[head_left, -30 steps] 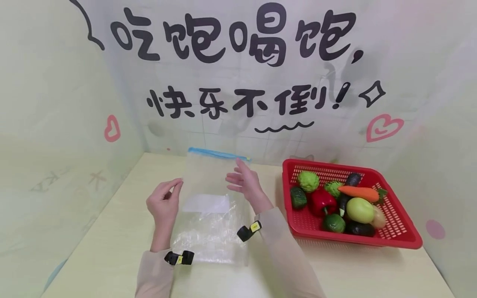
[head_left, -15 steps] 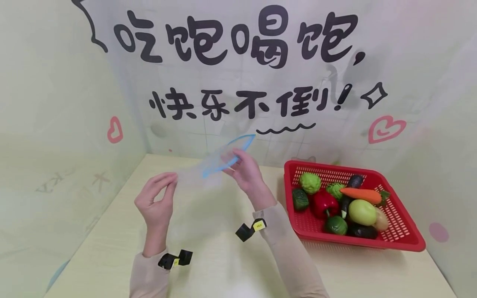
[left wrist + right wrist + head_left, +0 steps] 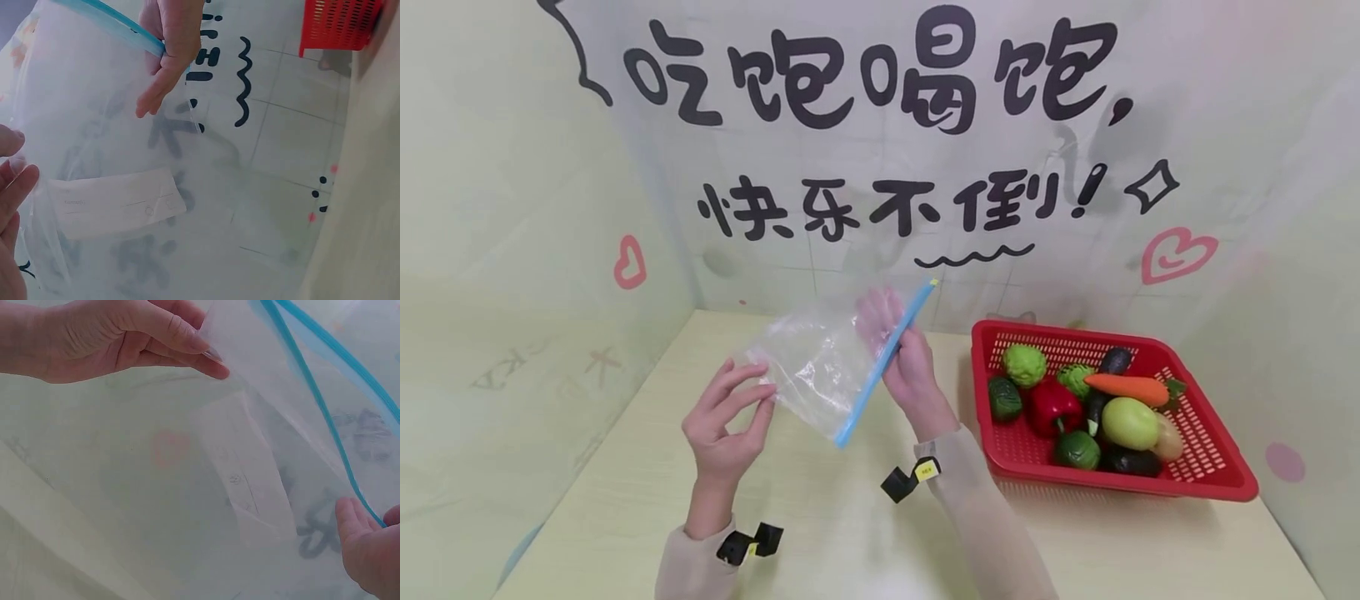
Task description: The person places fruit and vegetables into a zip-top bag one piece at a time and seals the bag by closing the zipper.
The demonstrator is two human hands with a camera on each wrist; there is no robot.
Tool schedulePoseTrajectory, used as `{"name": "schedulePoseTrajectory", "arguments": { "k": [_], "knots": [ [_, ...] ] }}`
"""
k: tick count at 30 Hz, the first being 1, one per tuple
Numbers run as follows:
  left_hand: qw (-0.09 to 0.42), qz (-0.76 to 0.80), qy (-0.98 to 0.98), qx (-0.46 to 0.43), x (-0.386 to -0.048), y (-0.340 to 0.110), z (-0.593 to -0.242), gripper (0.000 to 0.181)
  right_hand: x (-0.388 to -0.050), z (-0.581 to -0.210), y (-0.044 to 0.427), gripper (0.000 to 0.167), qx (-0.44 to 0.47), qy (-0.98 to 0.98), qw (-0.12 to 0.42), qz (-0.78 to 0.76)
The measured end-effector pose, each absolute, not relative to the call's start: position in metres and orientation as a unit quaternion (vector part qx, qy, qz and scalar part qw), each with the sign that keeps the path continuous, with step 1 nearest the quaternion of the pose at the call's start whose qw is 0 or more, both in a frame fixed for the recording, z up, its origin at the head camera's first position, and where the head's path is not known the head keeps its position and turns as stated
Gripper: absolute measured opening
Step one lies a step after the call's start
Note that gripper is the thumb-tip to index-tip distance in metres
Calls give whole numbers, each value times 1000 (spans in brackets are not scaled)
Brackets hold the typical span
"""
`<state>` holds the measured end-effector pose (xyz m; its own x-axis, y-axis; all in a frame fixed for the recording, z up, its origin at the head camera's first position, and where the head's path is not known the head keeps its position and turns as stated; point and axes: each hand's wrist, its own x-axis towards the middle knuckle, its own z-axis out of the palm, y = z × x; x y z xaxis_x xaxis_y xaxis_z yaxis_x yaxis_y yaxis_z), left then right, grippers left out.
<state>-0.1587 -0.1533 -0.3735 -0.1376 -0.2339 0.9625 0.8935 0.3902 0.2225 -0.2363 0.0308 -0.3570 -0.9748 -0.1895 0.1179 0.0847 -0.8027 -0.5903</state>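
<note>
A clear plastic zip bag [image 3: 820, 358] with a blue zip strip [image 3: 883, 367] hangs tilted above the table between both hands. A white label [image 3: 119, 203] shows on it in the left wrist view. My left hand [image 3: 726, 417] pinches the bag's side edge between thumb and fingers, as the right wrist view shows too. At the mouth, my right hand [image 3: 906, 358] holds the strip between thumb and fingers. Its fingers [image 3: 876, 315] show through the plastic. In the right wrist view, the two blue strips stand apart at the top, so the mouth is partly open.
A red perforated basket [image 3: 1210, 475] stands on the table at the right, holding a carrot [image 3: 1123, 388], a red pepper [image 3: 1051, 408] and several green and dark vegetables. Behind the pale table [image 3: 625, 500] rises a printed wall [image 3: 880, 150].
The bag was spread toward the back with its strip at the far end. It has lifted and turned, bringing the strip to the right, and the right hand has taken hold of the mouth.
</note>
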Motion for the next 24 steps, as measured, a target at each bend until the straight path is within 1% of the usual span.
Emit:
{"name": "schedulePoseTrajectory", "arguments": {
  "k": [5,7,9,13,15,17,19,21,22,24],
  "knots": [
    [573,-428,-627,-310,-161,-153,-391,25,-231,-383,41,48,-65,291,92,-950],
    [552,-402,-654,-325,-163,-155,-401,22,-227,-391,45,48,-52,286,101,-952],
    [517,-375,-689,-343,-162,-159,-409,19,-224,-398,48,48,-37,287,108,-951],
    [416,-337,-760,-369,-155,-162,-417,26,-216,-410,55,49,-8,292,118,-949],
    [364,-322,-796,-361,-153,-160,-417,23,-212,-415,57,49,4,305,124,-944],
    [307,-314,-834,-334,-152,-154,-416,20,-209,-421,58,49,14,322,130,-938],
    [245,-303,-870,-301,-153,-144,-415,26,-205,-428,58,49,20,344,131,-929],
    [178,-300,-897,-273,-154,-131,-416,35,-201,-434,56,44,32,380,123,-916],
    [148,-299,-906,-261,-155,-125,-417,41,-199,-437,55,40,40,391,120,-912],
    [106,-295,-915,-253,-157,-111,-420,49,-195,-444,53,28,49,424,118,-897]
  ]
}}
